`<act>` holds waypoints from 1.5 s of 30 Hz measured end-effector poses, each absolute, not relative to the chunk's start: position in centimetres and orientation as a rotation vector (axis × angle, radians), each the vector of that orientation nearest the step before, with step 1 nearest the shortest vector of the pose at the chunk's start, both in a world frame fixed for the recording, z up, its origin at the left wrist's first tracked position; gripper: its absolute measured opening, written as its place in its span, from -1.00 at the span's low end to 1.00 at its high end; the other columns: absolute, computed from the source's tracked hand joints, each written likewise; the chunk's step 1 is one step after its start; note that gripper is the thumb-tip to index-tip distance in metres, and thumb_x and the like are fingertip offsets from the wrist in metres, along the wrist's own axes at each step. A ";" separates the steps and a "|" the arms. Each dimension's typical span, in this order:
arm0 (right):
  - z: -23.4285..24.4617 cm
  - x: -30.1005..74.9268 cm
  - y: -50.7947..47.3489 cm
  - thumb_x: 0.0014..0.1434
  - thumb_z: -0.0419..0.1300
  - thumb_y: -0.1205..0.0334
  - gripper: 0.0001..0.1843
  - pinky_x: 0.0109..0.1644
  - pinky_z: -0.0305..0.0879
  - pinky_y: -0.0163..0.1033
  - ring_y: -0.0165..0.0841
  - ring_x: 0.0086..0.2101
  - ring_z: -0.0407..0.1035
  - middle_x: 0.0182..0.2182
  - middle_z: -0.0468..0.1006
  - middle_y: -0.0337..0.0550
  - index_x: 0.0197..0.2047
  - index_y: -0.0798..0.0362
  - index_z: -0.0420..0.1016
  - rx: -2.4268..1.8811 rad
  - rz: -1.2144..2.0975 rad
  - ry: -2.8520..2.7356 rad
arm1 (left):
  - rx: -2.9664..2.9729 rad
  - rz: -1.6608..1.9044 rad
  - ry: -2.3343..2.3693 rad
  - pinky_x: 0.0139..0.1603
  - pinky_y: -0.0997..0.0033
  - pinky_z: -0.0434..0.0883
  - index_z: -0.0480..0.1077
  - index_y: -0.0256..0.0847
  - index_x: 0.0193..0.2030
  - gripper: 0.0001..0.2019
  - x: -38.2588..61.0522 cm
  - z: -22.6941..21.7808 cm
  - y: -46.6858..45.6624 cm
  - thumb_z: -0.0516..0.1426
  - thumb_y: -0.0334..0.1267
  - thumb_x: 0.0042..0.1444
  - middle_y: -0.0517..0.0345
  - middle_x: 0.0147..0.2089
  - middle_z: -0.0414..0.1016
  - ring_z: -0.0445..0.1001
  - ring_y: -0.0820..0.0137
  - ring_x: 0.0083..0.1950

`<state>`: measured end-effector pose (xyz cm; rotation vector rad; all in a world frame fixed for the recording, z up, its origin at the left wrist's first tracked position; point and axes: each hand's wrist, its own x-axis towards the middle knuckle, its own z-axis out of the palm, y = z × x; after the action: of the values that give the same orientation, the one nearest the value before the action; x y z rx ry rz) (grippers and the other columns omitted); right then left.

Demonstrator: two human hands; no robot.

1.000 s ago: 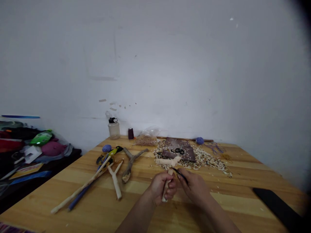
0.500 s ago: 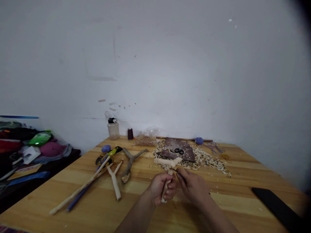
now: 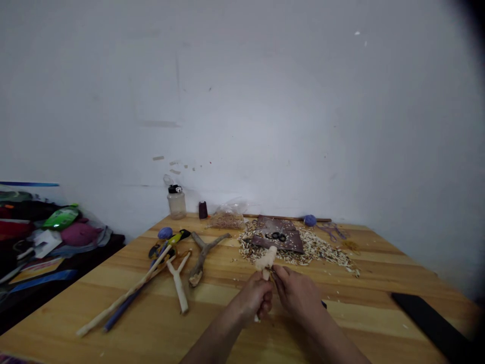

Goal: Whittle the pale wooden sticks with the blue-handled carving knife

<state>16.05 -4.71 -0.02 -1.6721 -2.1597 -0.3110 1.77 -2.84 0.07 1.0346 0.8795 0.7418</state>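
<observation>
Peeled stick (image 3: 266, 260) points upward in clenched left hand (image 3: 252, 298) (right hand's (image 3: 297, 294) grip unclear).

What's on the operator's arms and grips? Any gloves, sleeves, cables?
The left grip and right grip are bare human hands: no gloves or tape. The left forearm and right forearm are bare too: no sleeves, cables or watch in view.

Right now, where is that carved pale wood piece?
In the head view, the carved pale wood piece sticks up from the person's left hand, beside the right hand, just in front of the pile of wood shavings.
</observation>
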 end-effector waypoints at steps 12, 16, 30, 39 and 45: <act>-1.8 15.1 -4.3 0.28 -0.14 0.04 -0.63 -0.45 0.20 -0.31 -0.30 -0.46 0.44 -0.43 0.56 -0.12 -0.25 -0.01 0.44 -1.505 0.183 -1.839 | 1.428 1.213 0.995 -0.41 0.44 0.02 0.29 -0.16 -0.41 -0.86 2.0 -0.2 -3.2 0.12 -0.49 -0.03 0.22 -0.50 0.29 0.22 0.35 -0.43; -1.2 15.9 -4.1 0.27 -0.13 0.03 -0.64 -0.41 0.21 -0.33 -0.33 -0.44 0.44 -0.42 0.57 -0.17 -0.14 -0.02 0.42 -1.424 0.292 -1.863 | 1.284 1.165 0.969 -0.52 0.49 -0.02 0.21 -0.14 -0.45 -0.80 2.3 -0.3 -2.7 0.07 -0.54 -0.13 0.33 -0.60 0.22 0.18 0.46 -0.55; -0.5 17.1 -3.8 0.25 -0.12 0.20 -0.64 -0.40 0.19 -0.27 -0.24 -0.38 0.48 -0.29 0.59 -0.05 0.06 0.04 0.30 -1.737 -0.148 -1.839 | 0.830 0.799 0.640 -0.79 0.64 -0.12 0.23 -0.15 -0.30 -0.78 1.3 1.1 -2.6 0.08 -0.13 -0.08 0.42 -0.67 0.15 0.03 0.62 -0.77; 0.2 17.5 -4.5 0.27 -0.10 0.24 -0.65 -0.29 0.27 -0.31 -0.33 -0.30 0.46 -0.17 0.53 -0.12 0.07 -0.08 0.33 -1.485 -0.141 -2.098 | 0.711 0.817 0.669 -0.85 0.65 -0.10 0.21 -0.16 -0.49 -0.69 1.0 0.4 -1.5 0.02 0.05 0.02 0.40 -0.78 0.09 0.03 0.57 -0.83; 0.2 17.5 -4.4 0.28 -0.10 0.22 -0.65 -0.21 0.29 -0.31 -0.35 -0.22 0.43 -0.14 0.50 -0.13 0.09 -0.10 0.32 -1.376 -0.110 -2.101 | 0.704 0.948 0.702 -0.82 0.60 -0.10 0.25 -0.20 -0.53 -0.67 0.0 0.5 -0.7 -0.04 0.03 0.01 0.32 -0.78 0.13 0.08 0.54 -0.81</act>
<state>17.49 -4.39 0.23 -1.3762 -2.1015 -0.1098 -0.01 -0.68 0.49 0.7042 0.7020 0.9478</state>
